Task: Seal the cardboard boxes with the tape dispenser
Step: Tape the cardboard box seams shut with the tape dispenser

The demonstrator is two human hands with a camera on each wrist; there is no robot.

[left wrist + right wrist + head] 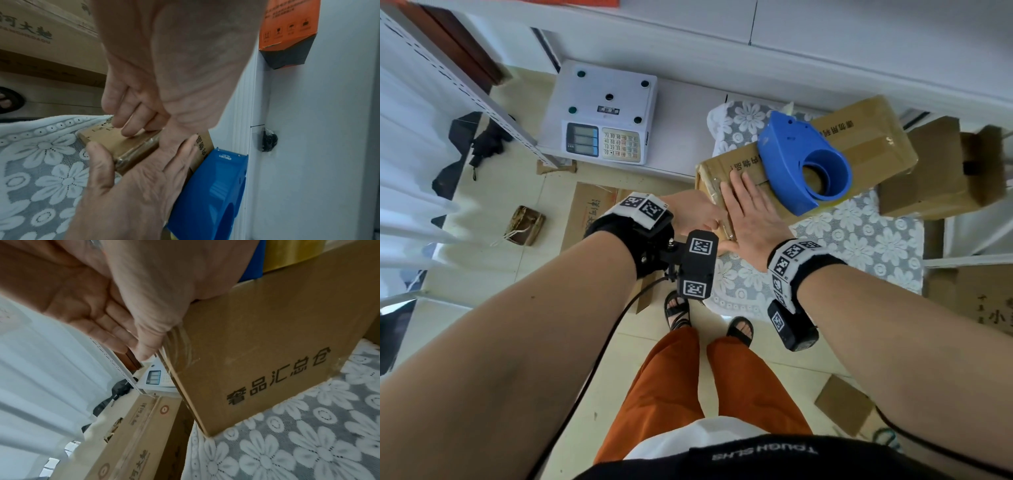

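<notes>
A brown cardboard box (873,137) printed with black characters lies on the lace-covered table (859,240). The blue tape dispenser (791,161) rests on top of it, and neither hand holds it. My right hand (748,205) lies flat on the box top near its left end, fingers straight. My left hand (695,212) presses its fingers against the box's left end face. In the left wrist view, the left hand's fingertips (131,131) touch the glossy taped end of the box (127,146), beside the right hand (133,178) and the dispenser (211,194). The right wrist view shows the box's side (267,353).
A white electronic scale (602,116) stands on a low shelf behind and to the left. More cardboard boxes (935,178) sit to the right of the table. Flattened cardboard (592,212) lies on the tiled floor. A white curtain (410,171) hangs at the left.
</notes>
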